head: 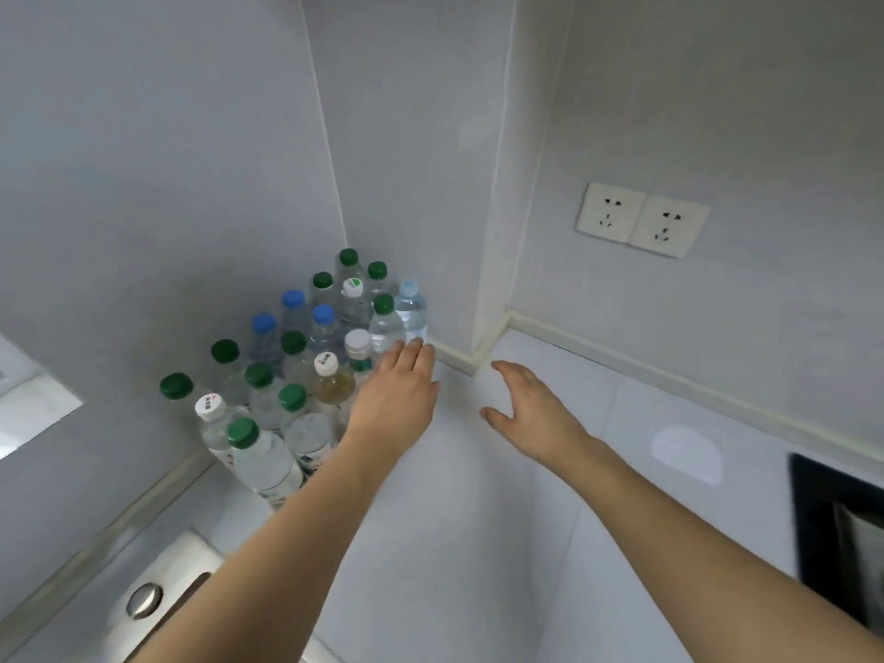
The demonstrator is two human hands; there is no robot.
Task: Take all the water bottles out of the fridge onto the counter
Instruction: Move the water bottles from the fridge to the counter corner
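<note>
Setting: pale counter (478, 495) meeting grey walls in a corner; double wall socket (642, 219) up right, sink edge (158, 595) lower left.
Water bottles: cluster of water bottles (306, 375) standing upright, packed in the corner.
Count: about eighteen caps show, roughly ten green, three blue, one pale blue and four white; one white-capped bottle (331, 382) holds yellowish liquid.
Left hand (399, 392): fingers straight, tips at the pale-blue-capped bottle (411, 311), grip on nothing.
Right hand (531, 406): spread above the counter, holding nothing.
Step advice: likely nudging the newest bottle in; push low and gently so the neighbours don't topple.
Fridge: out of view.
</note>
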